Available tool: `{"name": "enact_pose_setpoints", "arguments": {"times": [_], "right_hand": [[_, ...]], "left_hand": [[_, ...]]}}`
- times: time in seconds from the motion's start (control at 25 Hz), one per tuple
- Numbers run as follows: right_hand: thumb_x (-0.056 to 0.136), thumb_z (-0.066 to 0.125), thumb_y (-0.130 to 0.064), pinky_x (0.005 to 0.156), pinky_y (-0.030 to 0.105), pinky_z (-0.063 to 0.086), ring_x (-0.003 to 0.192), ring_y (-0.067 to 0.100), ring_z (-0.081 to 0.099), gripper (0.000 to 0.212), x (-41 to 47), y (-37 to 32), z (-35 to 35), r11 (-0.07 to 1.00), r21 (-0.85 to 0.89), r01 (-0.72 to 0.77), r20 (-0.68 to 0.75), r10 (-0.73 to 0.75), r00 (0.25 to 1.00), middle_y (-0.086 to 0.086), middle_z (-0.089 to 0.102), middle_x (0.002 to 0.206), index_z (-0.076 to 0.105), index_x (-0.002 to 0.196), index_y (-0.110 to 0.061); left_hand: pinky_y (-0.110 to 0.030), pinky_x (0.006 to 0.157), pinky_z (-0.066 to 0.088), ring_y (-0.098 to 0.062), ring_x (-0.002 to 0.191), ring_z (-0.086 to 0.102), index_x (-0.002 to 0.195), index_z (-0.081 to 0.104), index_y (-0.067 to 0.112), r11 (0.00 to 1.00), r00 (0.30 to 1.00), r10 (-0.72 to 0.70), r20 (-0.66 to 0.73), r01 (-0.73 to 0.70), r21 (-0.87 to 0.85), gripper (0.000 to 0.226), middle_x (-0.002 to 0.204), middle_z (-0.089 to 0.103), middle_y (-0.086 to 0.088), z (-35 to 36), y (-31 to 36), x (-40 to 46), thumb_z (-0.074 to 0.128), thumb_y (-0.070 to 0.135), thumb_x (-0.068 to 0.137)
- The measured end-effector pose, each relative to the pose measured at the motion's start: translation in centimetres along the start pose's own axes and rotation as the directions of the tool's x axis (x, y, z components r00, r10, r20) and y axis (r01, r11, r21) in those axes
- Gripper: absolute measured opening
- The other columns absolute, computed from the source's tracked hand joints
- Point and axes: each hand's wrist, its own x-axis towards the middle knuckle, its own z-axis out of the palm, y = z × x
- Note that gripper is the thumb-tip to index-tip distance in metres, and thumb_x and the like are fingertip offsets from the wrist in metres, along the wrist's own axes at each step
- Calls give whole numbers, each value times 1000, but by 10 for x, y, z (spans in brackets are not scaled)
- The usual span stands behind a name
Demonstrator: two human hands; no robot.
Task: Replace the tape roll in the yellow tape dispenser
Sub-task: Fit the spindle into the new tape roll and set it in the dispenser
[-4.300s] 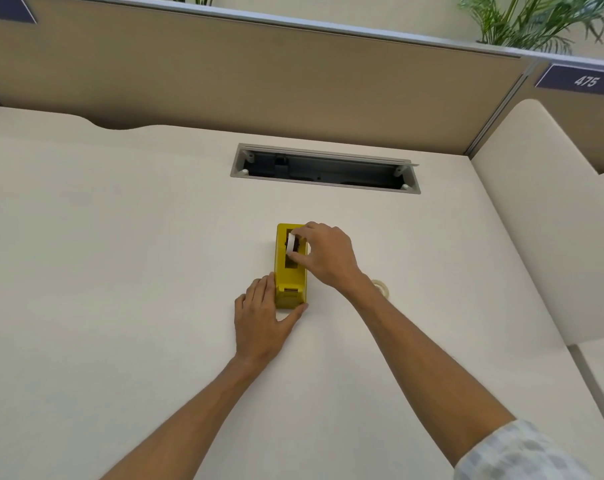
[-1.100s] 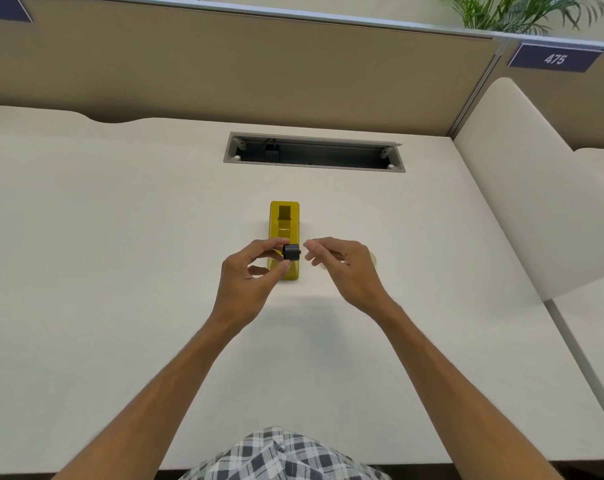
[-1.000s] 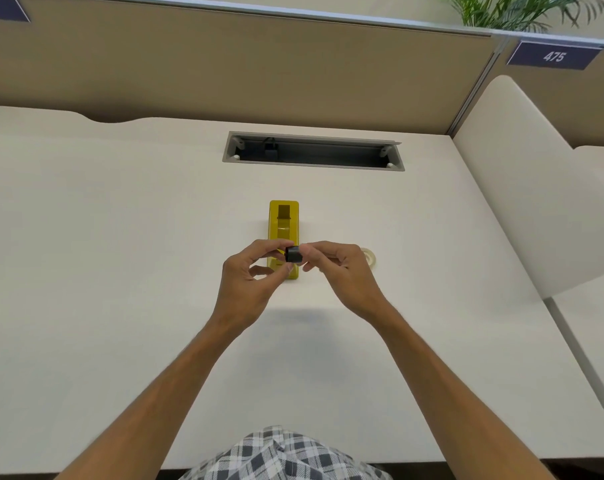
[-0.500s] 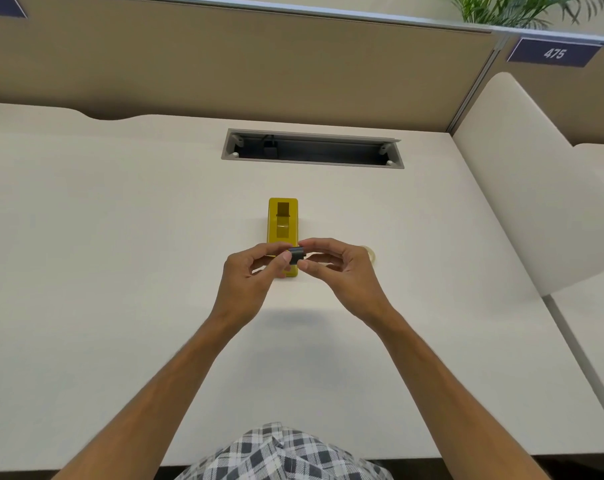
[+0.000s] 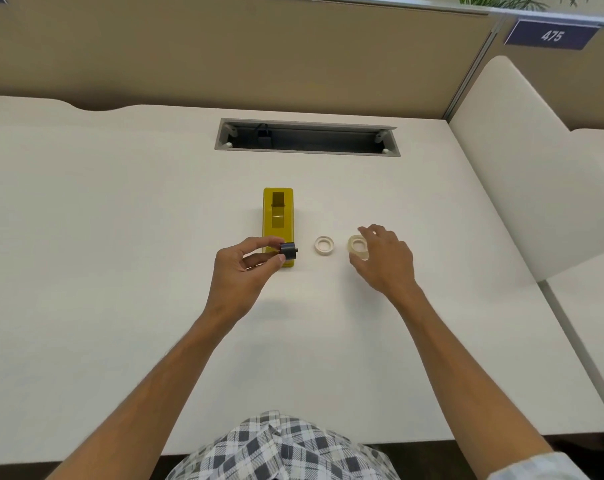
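Yellow tape dispenser [image 5: 278, 216] lengthwise, cutter end far.

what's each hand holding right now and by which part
Left hand pinches the black spindle by its barrel. Right hand grips the clear tape roll by its rim.

White desk [image 5: 120, 237] backed by tan partition [image 5: 224, 53].

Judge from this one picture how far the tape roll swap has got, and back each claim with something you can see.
Done: the yellow dispenser has an empty bay, and a bare white core lies on the desk beside it. In hand: the left hand pinches the black spindle; the right hand closes on the clear tape roll. Left: mount that roll on the spindle and seat it.
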Motion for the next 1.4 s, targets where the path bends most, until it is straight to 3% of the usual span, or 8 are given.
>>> {"name": "enact_pose_setpoints", "arguments": {"times": [0.12,0.28,0.4,0.56,0.76,0.92,1.4], "right_hand": [[92,51,-51,94,42,41,125,28,45,63,13,13,12,996,-92,-11,138,24,990,5,41,146,35,143,-19],[92,53,-48,88,40,42,116,28,51,50,20,16,16,997,-65,31,110,-24,994,3,53,135,47,133,-21],[85,62,-46,82,39,48,102,26,59,40,17,12,10,980,192,-43,29,38,999,1,64,117,60,117,-23],[75,73,-41,76,24,48,91,6,63,36,1,0,-1,748,656,-103,2,134,991,-15,68,104,65,107,-29],[74,80,-25,77,20,52,91,5,68,34,-20,-21,-23,396,916,-63,60,18,998,-13,72,103,70,106,-27],[75,81,-19,85,25,55,97,14,69,37,-37,-34,-40,282,959,-34,69,-115,991,-3,72,109,69,110,-23],[75,83,-20,82,25,56,100,14,69,41,-54,-57,-54,263,965,4,59,-233,971,-2,72,109,68,113,-23]], "left_hand": [[-9,74,49,-10,89,73,101,73,17,1000,1000,-7,-1,7,9,23,95,76,8,-1,1,0,71,4,82],[-10,75,50,-10,90,73,101,72,17,1000,1000,-14,9,14,7,23,92,77,8,-3,1,-1,70,4,82],[-10,75,50,-9,90,73,101,72,18,1000,1000,-14,6,14,20,23,92,77,9,-4,1,-2,70,4,82],[-9,74,49,-9,89,73,99,73,19,999,1000,-12,-1,12,29,21,92,76,11,-5,1,-1,72,7,82],[-12,76,51,-9,93,71,100,74,18,998,1000,15,-1,-15,69,21,98,76,4,-2,4,0,73,8,81],[-11,78,51,-6,94,70,101,74,20,995,999,33,12,-34,96,22,99,75,7,2,6,-2,73,9,82],[-15,77,53,-8,94,70,106,73,17,992,995,71,68,-77,100,25,99,75,6,6,8,-7,72,8,82]]}}
